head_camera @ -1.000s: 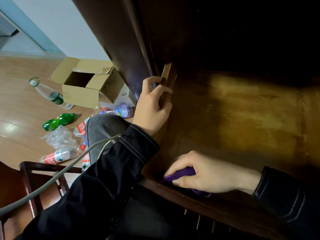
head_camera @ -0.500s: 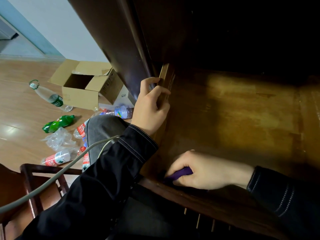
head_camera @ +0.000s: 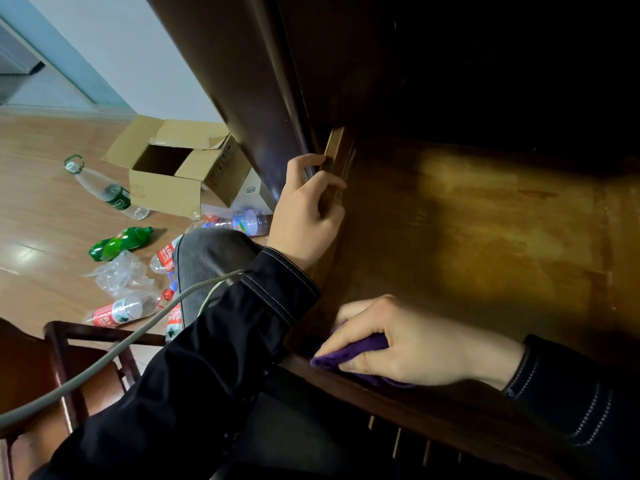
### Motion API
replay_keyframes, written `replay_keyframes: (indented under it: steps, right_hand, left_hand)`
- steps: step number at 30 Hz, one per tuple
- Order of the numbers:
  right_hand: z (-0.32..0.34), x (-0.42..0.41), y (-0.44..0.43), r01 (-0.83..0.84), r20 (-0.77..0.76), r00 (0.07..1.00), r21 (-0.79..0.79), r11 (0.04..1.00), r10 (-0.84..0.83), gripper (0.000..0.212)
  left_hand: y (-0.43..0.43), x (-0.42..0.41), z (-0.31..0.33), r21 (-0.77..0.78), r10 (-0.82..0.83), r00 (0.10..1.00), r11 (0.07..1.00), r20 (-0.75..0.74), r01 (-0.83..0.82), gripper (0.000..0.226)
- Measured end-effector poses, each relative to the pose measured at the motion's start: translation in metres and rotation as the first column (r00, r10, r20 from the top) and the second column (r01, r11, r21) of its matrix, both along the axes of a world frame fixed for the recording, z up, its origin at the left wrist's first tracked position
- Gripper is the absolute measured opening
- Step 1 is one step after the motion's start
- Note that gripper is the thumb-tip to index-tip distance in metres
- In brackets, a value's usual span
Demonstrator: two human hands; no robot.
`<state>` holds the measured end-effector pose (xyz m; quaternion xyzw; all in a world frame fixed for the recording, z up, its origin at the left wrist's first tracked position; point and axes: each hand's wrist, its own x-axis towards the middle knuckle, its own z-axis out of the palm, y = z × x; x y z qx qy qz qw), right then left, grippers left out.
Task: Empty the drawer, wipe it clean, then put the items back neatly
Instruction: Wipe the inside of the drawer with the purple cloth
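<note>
Left of the drawer, plastic bottles and an open cardboard box lie strewn over the wooden floor. A grey cable crosses a dark chair there. The left hand curls round the drawer's left wall. In its near-left corner the right hand grips a purple cloth against the wood.

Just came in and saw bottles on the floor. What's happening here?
A person is wiping the empty drawer. The right hand holds a purple cloth in its near left corner, while the left hand grips the drawer's left wall. Bottles and a cardboard box lie on the floor beside it.
</note>
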<state>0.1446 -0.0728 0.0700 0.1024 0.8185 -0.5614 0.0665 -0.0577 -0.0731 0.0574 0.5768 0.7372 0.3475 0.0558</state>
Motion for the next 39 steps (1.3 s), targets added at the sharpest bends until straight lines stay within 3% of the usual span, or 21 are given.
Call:
replay_keyframes:
  steps: [3,8,13,18,22,24,26,29,31,34,39]
  right_hand:
    - [-0.004,-0.002,-0.001,-0.078,0.115,0.992,0.189,0.979,0.057,0.028]
    - [0.001,0.005,0.003,0.009,-0.010,1.000,-0.062,0.998,-0.010,0.026]
    - [-0.015,0.000,0.001,-0.068,0.141,0.989,0.111,0.991,0.052,0.025]
    - [-0.017,0.004,0.007,-0.011,0.120,0.993,-0.056,0.998,0.018,0.021]
    - [-0.030,-0.003,0.003,-0.104,0.236,0.968,0.086,0.991,0.081,0.026]
    - [-0.026,-0.002,0.011,-0.110,0.252,0.964,0.101,0.989,0.082,0.026]
    - [-0.021,0.007,0.025,-0.011,0.234,0.972,0.103,0.995,-0.013,0.032]
    - [-0.016,0.031,0.041,0.167,0.275,0.946,0.033,0.985,-0.170,0.056]
    - [-0.016,0.046,0.045,0.251,0.343,0.914,-0.055,0.966,-0.218,0.060]
    - [-0.022,0.054,0.043,0.319,0.406,0.882,-0.143,0.937,-0.238,0.039]
    - [-0.029,0.045,0.032,0.223,0.408,0.901,-0.152,0.963,-0.144,0.016]
  left_hand:
    - [0.000,0.000,0.000,0.009,0.002,1.000,1.000,-0.002,-0.002,0.018]
    - [-0.001,0.000,0.001,-0.007,-0.009,1.000,1.000,-0.027,0.009,0.017]
    - [-0.002,0.005,0.003,-0.084,-0.047,0.988,0.996,-0.145,0.035,0.021]
    - [-0.003,0.008,0.005,-0.167,-0.047,0.946,0.986,-0.321,-0.007,0.026]
    - [-0.004,0.011,0.010,-0.185,-0.046,0.916,0.982,-0.399,-0.031,0.032]
    - [-0.004,0.014,0.013,-0.128,-0.084,0.878,0.991,-0.471,0.026,0.032]
    - [-0.003,0.016,0.015,-0.101,-0.210,0.802,0.977,-0.559,0.186,0.030]
    - [0.007,0.025,0.017,-0.347,-0.519,0.684,0.854,-0.513,0.388,0.038]
    - [0.021,0.034,0.013,-0.571,-0.629,0.661,0.742,-0.409,0.353,0.045]
    - [0.039,0.045,0.000,-0.739,-0.690,0.633,0.619,-0.350,0.266,0.052]
    - [0.044,0.047,-0.021,-0.825,-0.738,0.635,0.493,-0.228,0.277,0.064]
